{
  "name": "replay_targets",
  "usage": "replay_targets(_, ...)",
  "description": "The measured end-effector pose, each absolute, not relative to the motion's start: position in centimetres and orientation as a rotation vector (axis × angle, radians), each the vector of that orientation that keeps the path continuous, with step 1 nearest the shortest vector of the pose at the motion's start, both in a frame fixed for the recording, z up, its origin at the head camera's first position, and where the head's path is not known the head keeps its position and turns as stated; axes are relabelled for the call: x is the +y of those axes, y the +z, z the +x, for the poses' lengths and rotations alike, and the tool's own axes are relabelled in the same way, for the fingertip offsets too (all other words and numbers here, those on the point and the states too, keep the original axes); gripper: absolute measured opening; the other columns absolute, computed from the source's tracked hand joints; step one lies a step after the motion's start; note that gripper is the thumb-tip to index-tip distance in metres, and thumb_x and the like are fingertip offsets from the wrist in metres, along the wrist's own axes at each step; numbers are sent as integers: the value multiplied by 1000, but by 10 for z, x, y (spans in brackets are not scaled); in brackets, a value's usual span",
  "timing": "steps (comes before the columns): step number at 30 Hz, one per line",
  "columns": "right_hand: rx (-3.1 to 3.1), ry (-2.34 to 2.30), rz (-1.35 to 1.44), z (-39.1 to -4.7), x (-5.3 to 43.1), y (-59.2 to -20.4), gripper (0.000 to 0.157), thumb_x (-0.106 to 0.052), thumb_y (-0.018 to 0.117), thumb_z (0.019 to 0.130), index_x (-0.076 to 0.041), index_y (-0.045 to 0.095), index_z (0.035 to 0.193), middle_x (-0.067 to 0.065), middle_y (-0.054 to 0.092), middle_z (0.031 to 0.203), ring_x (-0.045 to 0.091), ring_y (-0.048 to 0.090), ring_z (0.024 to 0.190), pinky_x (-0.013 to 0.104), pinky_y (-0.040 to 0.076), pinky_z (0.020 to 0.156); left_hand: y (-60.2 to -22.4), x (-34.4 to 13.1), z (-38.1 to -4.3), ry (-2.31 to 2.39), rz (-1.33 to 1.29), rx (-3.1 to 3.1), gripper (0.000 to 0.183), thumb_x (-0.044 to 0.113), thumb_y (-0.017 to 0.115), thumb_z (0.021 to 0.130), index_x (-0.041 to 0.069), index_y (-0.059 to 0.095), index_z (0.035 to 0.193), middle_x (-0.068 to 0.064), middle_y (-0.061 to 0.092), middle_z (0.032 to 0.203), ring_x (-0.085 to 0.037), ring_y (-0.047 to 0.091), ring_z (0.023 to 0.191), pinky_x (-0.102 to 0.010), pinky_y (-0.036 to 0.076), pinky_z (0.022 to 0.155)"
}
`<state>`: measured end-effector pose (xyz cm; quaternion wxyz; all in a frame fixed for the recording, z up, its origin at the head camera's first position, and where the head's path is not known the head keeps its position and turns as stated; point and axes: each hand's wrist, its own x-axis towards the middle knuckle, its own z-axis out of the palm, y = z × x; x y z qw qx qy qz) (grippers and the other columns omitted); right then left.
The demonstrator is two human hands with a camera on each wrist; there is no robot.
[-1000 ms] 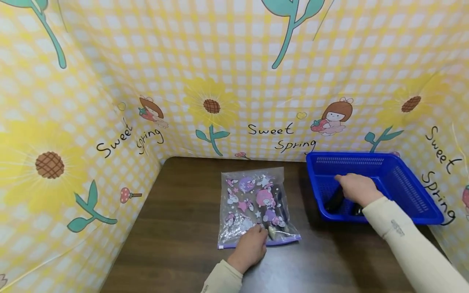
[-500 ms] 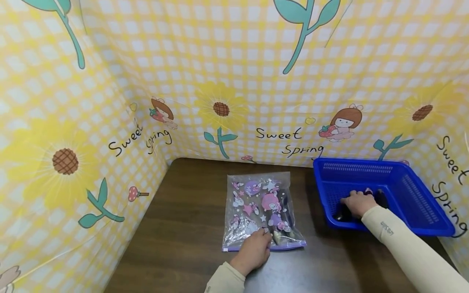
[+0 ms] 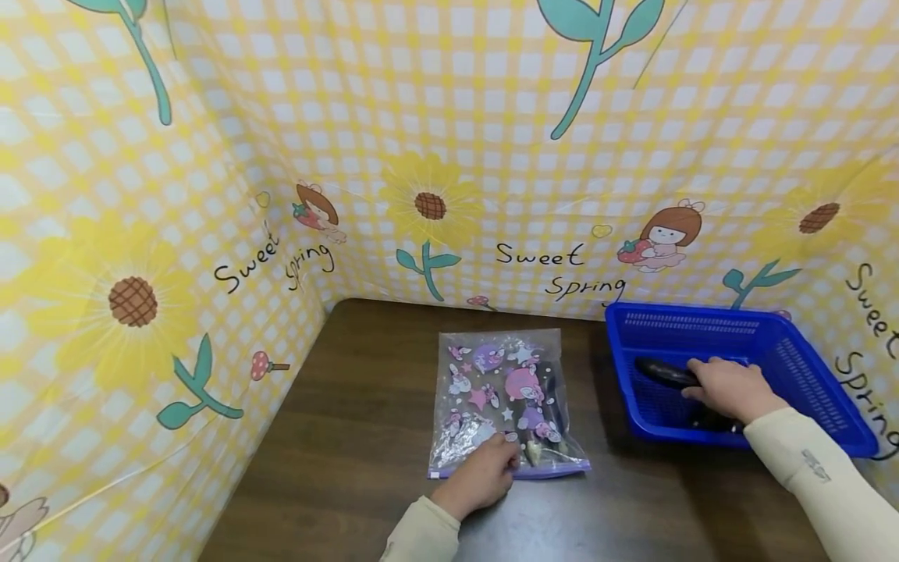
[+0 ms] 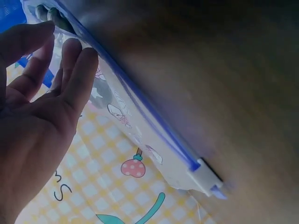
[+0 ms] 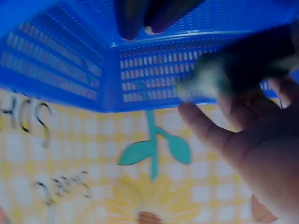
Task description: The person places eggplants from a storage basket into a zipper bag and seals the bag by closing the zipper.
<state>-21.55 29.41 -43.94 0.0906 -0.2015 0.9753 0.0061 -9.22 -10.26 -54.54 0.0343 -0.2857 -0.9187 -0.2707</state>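
In the head view my right hand (image 3: 733,388) holds a dark eggplant (image 3: 663,372) over the blue basket, its rounded end pointing left. The right wrist view shows that eggplant's pale green stem end (image 5: 205,79) by my fingers. My left hand (image 3: 481,476) is at the near edge of a clear printed zip bag (image 3: 449,445) lying on the table. Up close, the thumb and fingers of my left hand (image 4: 51,88) pinch the bag's film beside the purple zip strip (image 4: 154,121). Dark eggplants (image 3: 534,453) with pale stem ends lie inside the bag.
The blue plastic basket (image 3: 871,445) stands on the right of the brown table (image 3: 337,437). More dark eggplants (image 5: 131,18) lie in it. A white slider (image 4: 205,177) sits at one end of the zip. Yellow checked cloth (image 3: 435,94) hangs behind and at the sides.
My right hand has shifted about inside the basket and now holds an eggplant turned sideways. My left hand stays on the bag's near edge. The head view has shifted slightly.
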Motion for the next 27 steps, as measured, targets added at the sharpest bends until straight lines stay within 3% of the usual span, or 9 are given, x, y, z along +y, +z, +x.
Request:
replay_targets(7, 2983, -144, -567, -198, 307, -444, 61, -43, 48, 96, 9, 47, 129, 41, 50, 115, 56, 48, 103, 60, 44, 73, -544, -114, -83, -569, -840, -2847, 21, 8, 68, 71, 15, 60, 89, 4, 48, 88, -13, 48, 76, -27, 43, 65)
replay_targets(11, 2989, -197, -512, -192, 308, -443, 58, -39, 52, 95, 7, 45, 131, 39, 50, 112, 49, 54, 93, 53, 46, 62, -546, -121, -77, -334, -724, -2878, 30, 19, 73, 68, 15, 61, 96, -3, 53, 97, -20, 51, 85, -36, 42, 67)
replay_targets(15, 3012, -281, -493, -187, 300, -440, 58, -42, 53, 93, 1, 44, 131, 30, 53, 100, 33, 55, 74, 43, 42, 52, -548, -124, -79, -241, -645, -2923, 38, 30, 77, 69, 15, 62, 101, -6, 54, 97, -22, 52, 86, -38, 43, 59)
replay_targets(21, 3135, -353, -578, -173, 276, -433, 54, -36, 56, 93, -1, 45, 132, 23, 54, 96, 30, 54, 73, 43, 43, 51, -550, -125, -86, -163, -669, -2847, 26, 28, 74, 72, 14, 62, 90, -3, 54, 83, -21, 53, 72, -34, 42, 47)
replay_targets(27, 3408, -284, -879, -153, 247, -431, 54, -21, 72, 81, -1, 52, 127, 16, 52, 80, 18, 43, 50, 31, 35, 37, -551, -128, -85, -191, -680, -2804, 14, 23, 69, 76, 14, 63, 84, -3, 53, 77, -21, 52, 67, -34, 42, 45)
